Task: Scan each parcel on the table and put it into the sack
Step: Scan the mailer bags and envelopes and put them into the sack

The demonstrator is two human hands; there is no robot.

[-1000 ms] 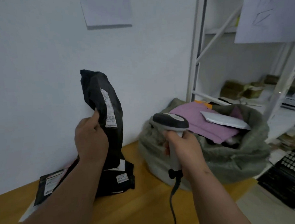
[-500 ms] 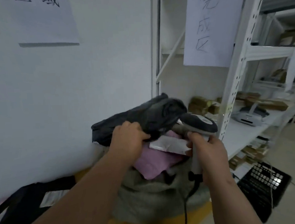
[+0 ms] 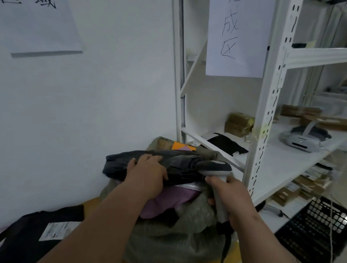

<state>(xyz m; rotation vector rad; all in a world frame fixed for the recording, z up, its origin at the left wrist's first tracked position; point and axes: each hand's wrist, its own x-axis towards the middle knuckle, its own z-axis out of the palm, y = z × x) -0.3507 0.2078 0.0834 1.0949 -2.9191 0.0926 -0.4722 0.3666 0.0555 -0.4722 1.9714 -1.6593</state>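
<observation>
**One dark parcel going into the full sack**

Two hands work at the lower middle of the frame. The fingers [image 3: 150, 159] of the left hand [image 3: 145, 175] lie spread and slightly curled over the top of the dark grey parcel [image 3: 170, 163], pressing it down; whether the thumb hooks under it I cannot tell. The right hand [image 3: 234, 200] has its fingers clamped round the handle of the scanner [image 3: 215, 167], whose head touches the parcel's right end.

That parcel lies flat across the mouth of the grey-green sack [image 3: 173, 236], on top of a pink parcel [image 3: 167, 201] already heaped inside. The step looks like depositing, with scanning done.

Next, I judge, the left hand should let go and reach to the lower left of the frame, where a black parcel [image 3: 30, 237] with a white label waits on the table [image 3: 92, 201]. The sack looks full, so the top parcel may slide off.
</observation>
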